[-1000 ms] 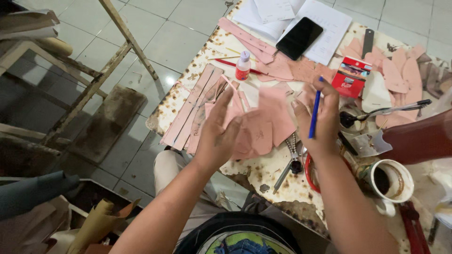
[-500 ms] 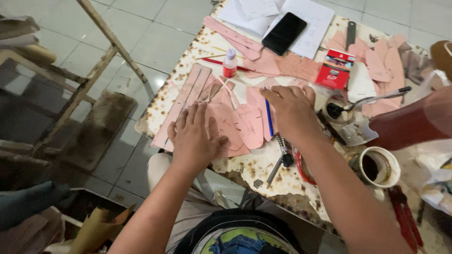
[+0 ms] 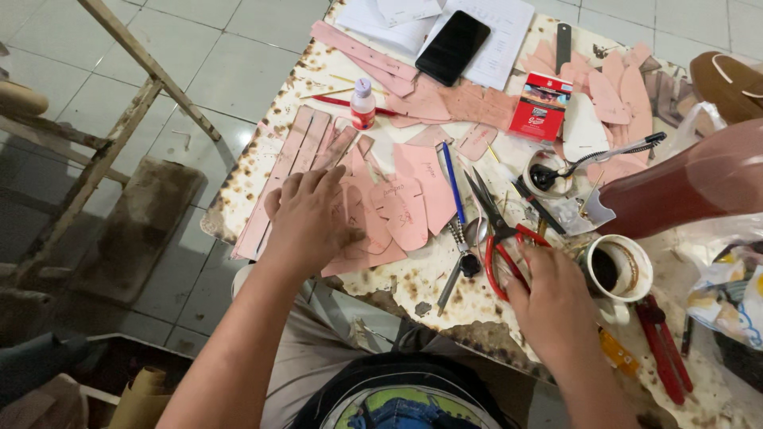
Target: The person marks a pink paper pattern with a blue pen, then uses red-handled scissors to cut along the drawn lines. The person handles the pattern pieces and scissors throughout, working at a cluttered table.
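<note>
My left hand (image 3: 314,218) lies flat, fingers spread, on a pile of pink cut-out pieces (image 3: 409,202) spread over a rusty, stained table (image 3: 445,306). Several long pink strips (image 3: 290,171) lie just left of the pile. A blue pen (image 3: 451,176) rests on the pink pieces, untouched. My right hand (image 3: 550,306) sits at the table's near edge, its fingers closed around the red handles of a pair of scissors (image 3: 494,234). The scissors lie on the table with the blades pointing away from me.
Around the work lie a black phone (image 3: 453,48) on white papers, a red box (image 3: 540,107), a small red-capped bottle (image 3: 363,103), a cup of dark liquid (image 3: 618,268), a big red-brown form (image 3: 683,187) and red pliers (image 3: 664,349). A wooden frame (image 3: 119,103) stands at left.
My right hand has laid the blue pen down on the pink pieces and moved right and toward me onto the scissors. My left hand stays pressed on the pile.
</note>
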`<state>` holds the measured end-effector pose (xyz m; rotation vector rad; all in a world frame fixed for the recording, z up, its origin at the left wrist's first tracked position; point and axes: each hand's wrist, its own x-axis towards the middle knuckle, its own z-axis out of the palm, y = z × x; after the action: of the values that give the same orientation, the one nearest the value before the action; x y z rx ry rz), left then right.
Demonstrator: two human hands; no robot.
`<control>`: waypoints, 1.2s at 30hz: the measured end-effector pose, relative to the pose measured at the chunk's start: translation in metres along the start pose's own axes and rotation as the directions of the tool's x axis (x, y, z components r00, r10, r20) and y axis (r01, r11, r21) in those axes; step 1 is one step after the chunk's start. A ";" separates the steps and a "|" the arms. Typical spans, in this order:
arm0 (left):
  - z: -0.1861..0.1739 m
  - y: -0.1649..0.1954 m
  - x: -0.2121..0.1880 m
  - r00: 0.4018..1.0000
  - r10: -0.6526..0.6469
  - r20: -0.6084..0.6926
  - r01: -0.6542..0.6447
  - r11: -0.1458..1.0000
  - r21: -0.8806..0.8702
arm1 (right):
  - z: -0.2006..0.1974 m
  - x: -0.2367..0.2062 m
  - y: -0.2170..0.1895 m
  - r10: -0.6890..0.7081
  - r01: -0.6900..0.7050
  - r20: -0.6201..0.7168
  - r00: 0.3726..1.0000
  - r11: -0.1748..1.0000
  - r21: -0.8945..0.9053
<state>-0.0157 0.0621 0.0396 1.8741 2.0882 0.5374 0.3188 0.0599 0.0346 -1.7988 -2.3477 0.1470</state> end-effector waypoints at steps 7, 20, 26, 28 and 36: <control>-0.009 -0.005 0.006 1.000 -0.006 0.022 0.004 0.998 0.071 | -0.007 0.011 -0.006 0.223 -0.232 0.147 0.964 0.972 0.045; -0.008 -0.019 0.009 0.997 0.063 0.051 -0.065 0.997 0.046 | -0.020 -0.008 -0.022 0.178 0.131 -0.273 0.946 0.558 0.820; -0.009 -0.019 0.021 0.993 0.012 0.120 -0.014 1.000 0.015 | -0.012 -0.001 -0.048 0.050 0.027 -0.111 0.993 0.797 0.604; -0.006 -0.021 0.025 0.992 -0.012 0.128 0.010 1.000 0.014 | -0.007 0.014 -0.054 0.218 -0.227 0.067 0.974 0.902 0.366; 0.008 -0.033 0.023 0.966 0.040 -0.254 -0.052 0.998 -0.041 | -0.002 0.047 -0.064 0.218 -0.256 0.243 0.945 0.957 0.138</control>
<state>-0.0443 0.0824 0.0180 1.9183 2.1676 0.8717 0.2469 0.0887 0.0526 -2.0682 -2.1672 0.5938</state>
